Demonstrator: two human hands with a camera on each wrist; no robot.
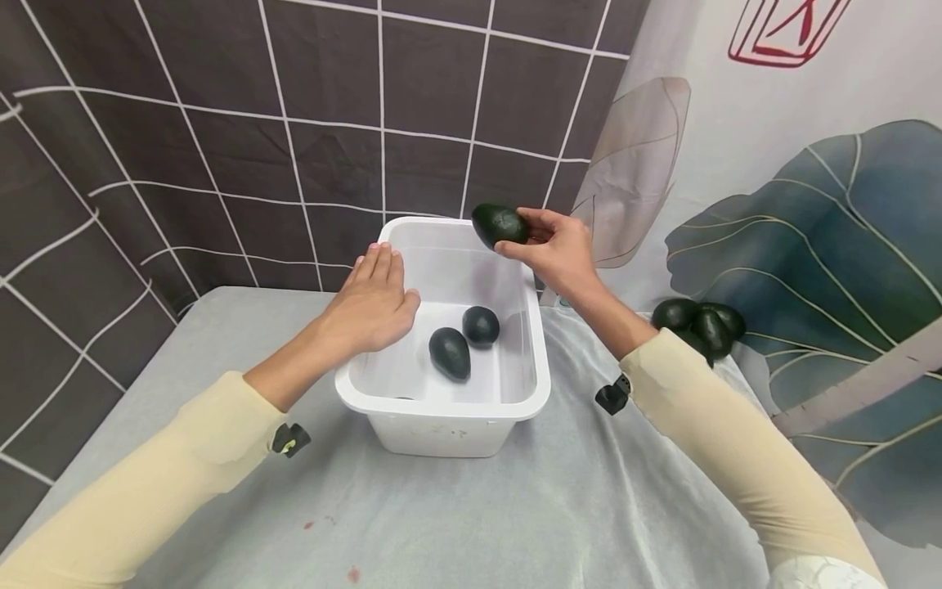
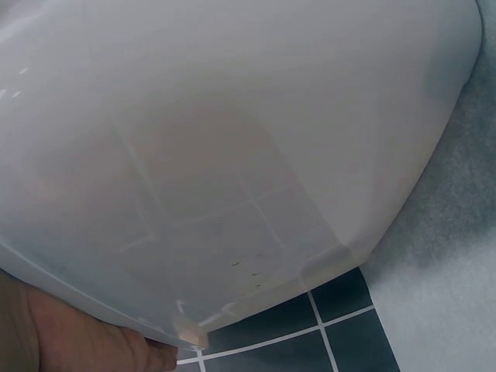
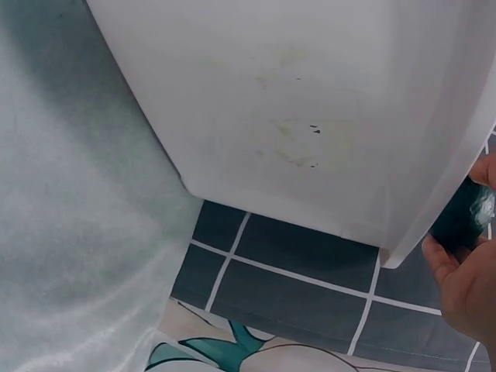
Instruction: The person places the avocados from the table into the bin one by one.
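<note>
Between thumb and fingers, my right hand (image 1: 562, 249) grips a dark green avocado (image 1: 499, 226) above the far right corner of a white plastic tub (image 1: 540, 384). The right wrist view shows the same avocado (image 3: 459, 217) in the hand's fingers beside the tub's rim. My left hand (image 1: 371, 307) lies with straight fingers on the tub's left rim, holding nothing. On the tub floor sit two dark avocados, one larger (image 1: 450, 353) and one rounder (image 1: 482, 325). A sliver of something dark shows behind the near rim, mostly hidden.
Several more avocados (image 1: 702, 323) lie in a pile at the table's right side, partly behind my right sleeve. A grey cloth (image 1: 441, 523) covers the table under the tub. Dark tile-patterned cloth (image 1: 331, 155) hangs behind, with a leaf-printed curtain (image 1: 824, 245) on the right.
</note>
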